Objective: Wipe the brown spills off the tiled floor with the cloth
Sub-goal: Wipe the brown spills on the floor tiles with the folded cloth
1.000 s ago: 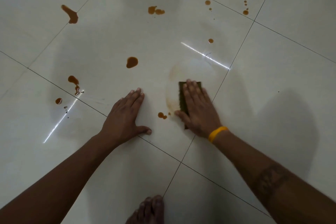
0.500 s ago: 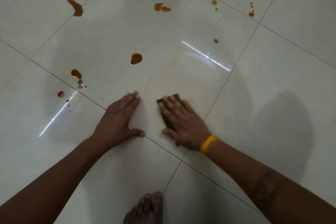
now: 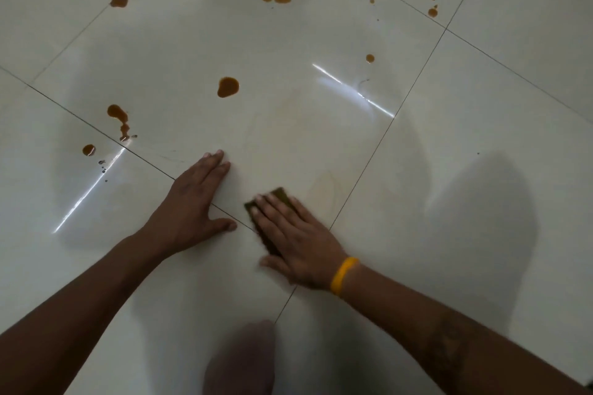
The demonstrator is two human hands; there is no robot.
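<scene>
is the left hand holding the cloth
No, the left hand rests flat and bare on the tiled floor, while the cloth lies under the right hand.

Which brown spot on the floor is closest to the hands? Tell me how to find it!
Start at the left hand lying flat on the pale tiled floor and look straight up past its fingertips. The first brown spot you meet sits alone in the middle of the big tile. It is one round blob, while the other nearby spots are stretched drips beside a tile line.
</scene>
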